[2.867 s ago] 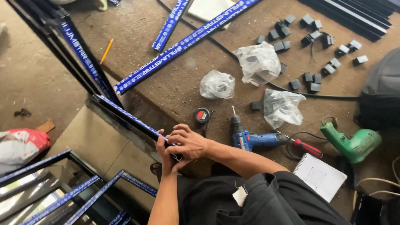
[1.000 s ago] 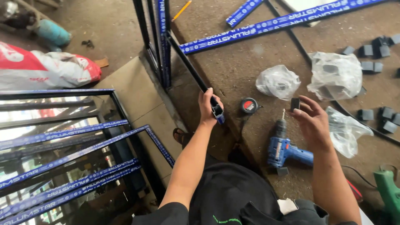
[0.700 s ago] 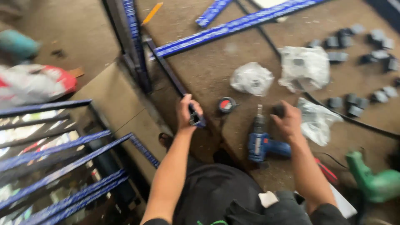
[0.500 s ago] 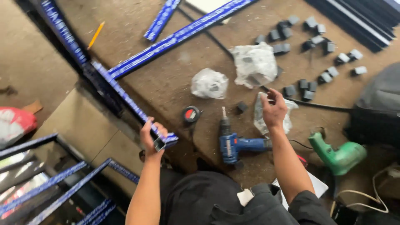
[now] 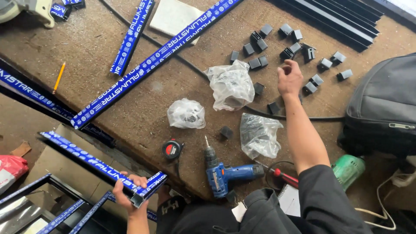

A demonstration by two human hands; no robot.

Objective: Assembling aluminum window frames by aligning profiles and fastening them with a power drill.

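The left hand (image 5: 130, 195) is clamped on the end of a stiff, light, film-wrapped profile (image 5: 102, 165), best gripped there, while the right hand (image 5: 289, 80), fingers loosely spread, hovers over small hard connectors (image 5: 313, 86) on the desk (image 5: 130, 117).

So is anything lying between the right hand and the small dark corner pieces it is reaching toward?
Nothing visible does. The right hand hovers open among the dark corner pieces, with only bare workbench between; the plastic bags lie off to its left.
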